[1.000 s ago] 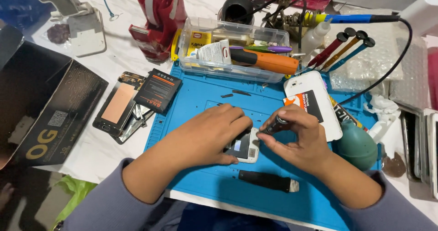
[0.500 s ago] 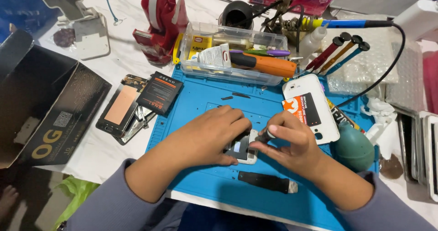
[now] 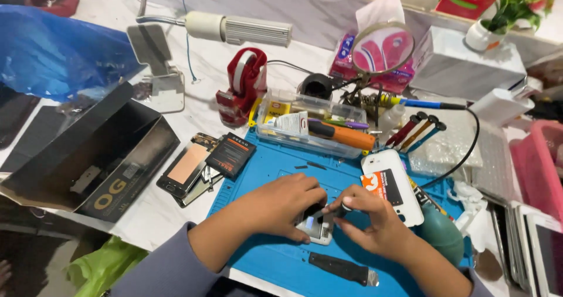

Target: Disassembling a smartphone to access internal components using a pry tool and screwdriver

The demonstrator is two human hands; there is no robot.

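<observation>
My left hand [image 3: 280, 206] lies over a small white phone [image 3: 317, 228] on the blue work mat [image 3: 264, 256] and holds it down. My right hand [image 3: 375, 221] grips a thin dark tool [image 3: 339, 210] whose tip meets the phone's top edge. Most of the phone is hidden under my fingers. A black-handled tool [image 3: 343, 269] lies on the mat just in front of my hands. Right behind my right hand rests a white phone back with an orange and black battery [image 3: 392, 187].
An open black box [image 3: 88, 156] stands at the left. A dismantled phone and a black battery [image 3: 230, 155] lie at the mat's left edge. Behind are a clear tray with an orange tool [image 3: 340, 136], a red tape dispenser [image 3: 243, 92], screwdrivers [image 3: 419, 131], a magnifier [image 3: 381, 48] and a teal blower bulb [image 3: 441, 233].
The view has tilted up, showing more of the bench's far side. My hands have stayed together on the small phone, the right one working the tool at its edge.
</observation>
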